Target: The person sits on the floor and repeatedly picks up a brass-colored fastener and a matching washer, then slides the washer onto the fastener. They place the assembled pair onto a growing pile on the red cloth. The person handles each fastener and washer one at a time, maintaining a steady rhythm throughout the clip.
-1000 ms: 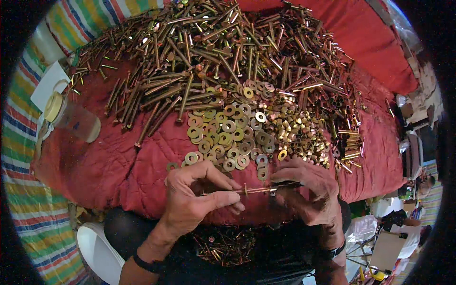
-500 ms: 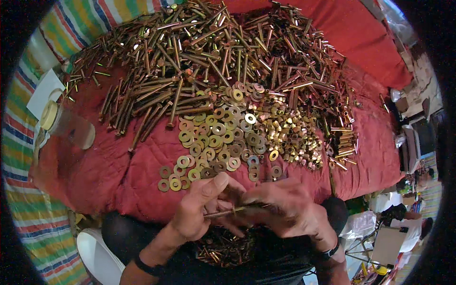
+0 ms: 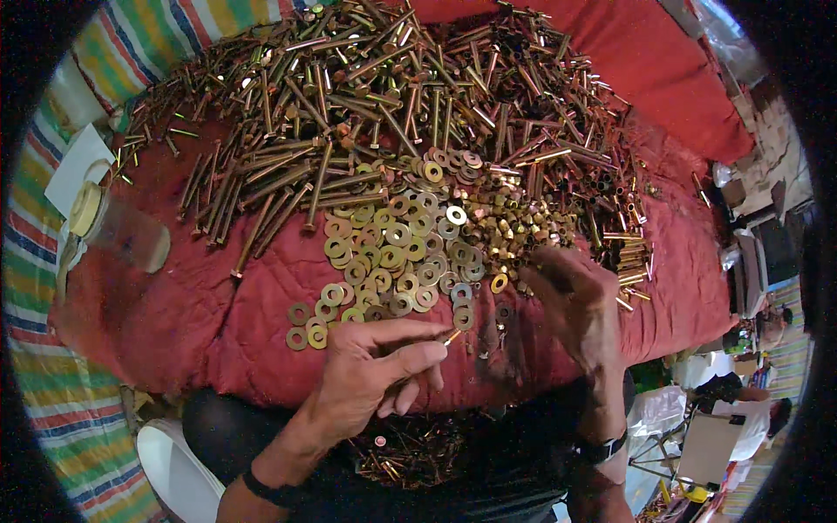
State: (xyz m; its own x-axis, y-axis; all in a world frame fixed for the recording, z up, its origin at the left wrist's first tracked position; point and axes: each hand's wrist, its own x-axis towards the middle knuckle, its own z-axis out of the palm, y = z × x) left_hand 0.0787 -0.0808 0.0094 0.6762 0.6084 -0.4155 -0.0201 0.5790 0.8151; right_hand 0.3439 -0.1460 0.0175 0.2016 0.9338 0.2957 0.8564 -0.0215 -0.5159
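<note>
My left hand (image 3: 370,370) is closed in a pinch on a thin brassy bolt (image 3: 452,336). Only the bolt's end shows past the thumb and index finger; the rest is hidden in the hand. My right hand (image 3: 580,301) is over the right edge of a heap of brassy nuts (image 3: 514,231). Motion smears its fingers, so whether they hold anything is hidden. Flat washers (image 3: 397,253) lie in a loose pile left of the nuts, some of them just beyond my left hand. Behind these spreads a big heap of long bolts (image 3: 349,113).
Everything lies on a red quilted cushion (image 3: 209,322). Short metal sleeves (image 3: 602,183) lie right of the nuts. A jar (image 3: 131,235) rests on its side at the left. More metal pieces (image 3: 410,449) sit at my lap. A white basin (image 3: 170,462) stands lower left.
My hands have come apart. The right one has moved up and right to the nuts, while the left stays near the cushion's front edge, the bolt now pointing up to the right.
</note>
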